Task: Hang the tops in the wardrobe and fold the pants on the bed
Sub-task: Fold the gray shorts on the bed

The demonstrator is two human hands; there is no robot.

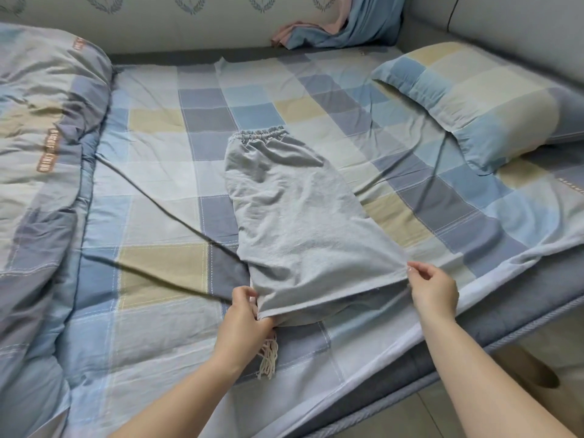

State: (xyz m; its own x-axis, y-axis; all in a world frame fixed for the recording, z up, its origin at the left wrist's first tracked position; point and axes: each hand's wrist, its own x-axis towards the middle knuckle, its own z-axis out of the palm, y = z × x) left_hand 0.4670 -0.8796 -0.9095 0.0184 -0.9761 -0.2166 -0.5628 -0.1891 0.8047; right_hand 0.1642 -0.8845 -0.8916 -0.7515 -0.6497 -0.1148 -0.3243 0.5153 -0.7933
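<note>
Grey pants (294, 222): flat mid-bed (151, 172), waistband toward far edge. Left hand (245, 314) grips one hem corner; right hand (433, 289) pinches the other, at near edge.

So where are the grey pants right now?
In the head view, the soft grey pants with the elastic waistband lie mid-bed on the checked sheet, left of the checked pillow, with the left hand and right hand gripping their near edge.
</note>
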